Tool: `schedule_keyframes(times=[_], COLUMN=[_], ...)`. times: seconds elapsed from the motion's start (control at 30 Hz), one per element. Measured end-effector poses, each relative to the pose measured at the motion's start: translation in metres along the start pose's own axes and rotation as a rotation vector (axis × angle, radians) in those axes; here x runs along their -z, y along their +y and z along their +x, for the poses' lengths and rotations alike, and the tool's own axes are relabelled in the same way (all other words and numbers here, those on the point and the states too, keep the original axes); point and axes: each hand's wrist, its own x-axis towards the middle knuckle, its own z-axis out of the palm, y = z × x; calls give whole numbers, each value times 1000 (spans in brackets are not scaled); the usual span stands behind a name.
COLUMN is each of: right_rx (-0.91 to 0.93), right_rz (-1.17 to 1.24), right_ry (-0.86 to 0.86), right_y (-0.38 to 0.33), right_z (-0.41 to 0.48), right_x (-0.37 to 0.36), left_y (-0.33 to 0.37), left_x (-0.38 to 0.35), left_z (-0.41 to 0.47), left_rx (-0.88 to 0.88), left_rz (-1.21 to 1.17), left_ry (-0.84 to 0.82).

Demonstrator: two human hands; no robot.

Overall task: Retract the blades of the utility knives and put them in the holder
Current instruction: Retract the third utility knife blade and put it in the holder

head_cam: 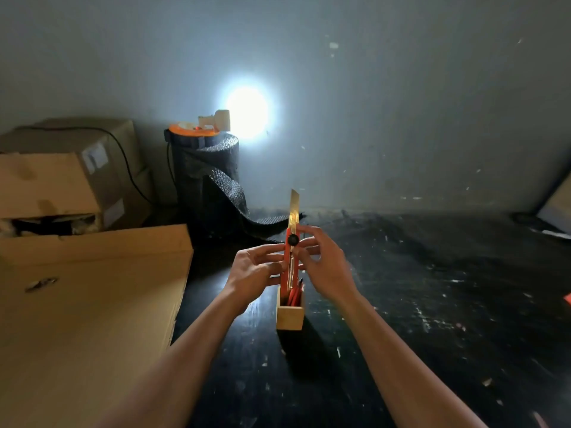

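I see both hands gripping one orange utility knife (291, 261) upright, blade (294, 205) out: left hand (253, 270), right hand (324, 264). Its base sits in the wooden holder (289, 316) on the dark worktop (401, 304).

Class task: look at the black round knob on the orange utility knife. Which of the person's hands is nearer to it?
Right. The right hand has fingers beside the knob; the left hand grips the utility knife lower down.

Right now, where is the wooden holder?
In the head view the wooden holder stands on the dark table, centre frame, just below both hands, right of the flat cardboard box.
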Motion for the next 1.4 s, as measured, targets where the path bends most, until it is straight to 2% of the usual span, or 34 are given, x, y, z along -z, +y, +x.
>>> schedule_keyframes(times=[0.2, 0.4, 0.63, 0.9, 1.1, 1.4], right_rx=[147, 126, 115, 144, 127, 114], right_rz=[-129, -83, -55, -131, -145, -149], right_ry=[17, -30, -80, -131, -181, -167], right_y=[-14, -13, -8, -10, -9, -13], right_z=[24, 32, 15, 8, 2, -1], right_x=[20, 22, 14, 14, 13, 12], left_y=[23, 32, 25, 20, 27, 37], left_x=[-11, -10, -1, 0, 2, -1], left_z=[13, 21, 18, 14, 15, 16], left_rx=[-81, -62, 46, 75, 46, -10], left_rz=[27, -52, -163, -187, -152, -131], left_ry=[19, 76, 122, 153, 169, 114])
